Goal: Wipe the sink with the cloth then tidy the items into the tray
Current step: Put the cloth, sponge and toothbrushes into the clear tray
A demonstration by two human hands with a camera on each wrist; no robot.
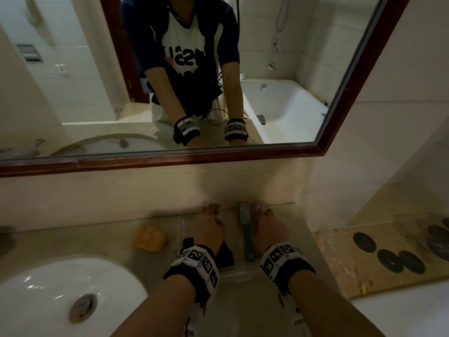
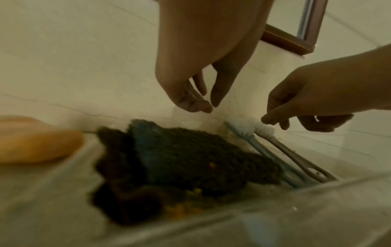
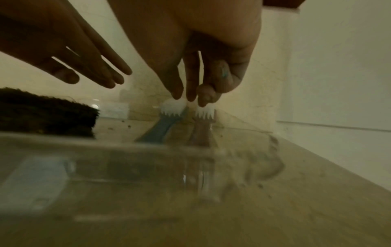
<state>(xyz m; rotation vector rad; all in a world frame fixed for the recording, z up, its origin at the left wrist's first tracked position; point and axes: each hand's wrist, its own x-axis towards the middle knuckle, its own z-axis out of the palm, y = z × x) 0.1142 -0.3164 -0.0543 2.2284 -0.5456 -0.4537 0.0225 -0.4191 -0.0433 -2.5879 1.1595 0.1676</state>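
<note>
Both toothbrushes (image 2: 281, 155) lie in tray (image 2: 253, 217), bristles toward wall.

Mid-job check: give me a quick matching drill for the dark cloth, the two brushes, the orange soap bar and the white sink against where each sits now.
Things:
1. dark folded cloth
2. blue-handled brush
3. orange soap bar
4. white sink

Places:
A. on the counter, left of the clear plastic tray
B. in the tray, left part
C. in the tray, beside the brown-handled brush
D. near left of the counter

Pairs: 1-B, 2-C, 3-A, 4-D
</note>
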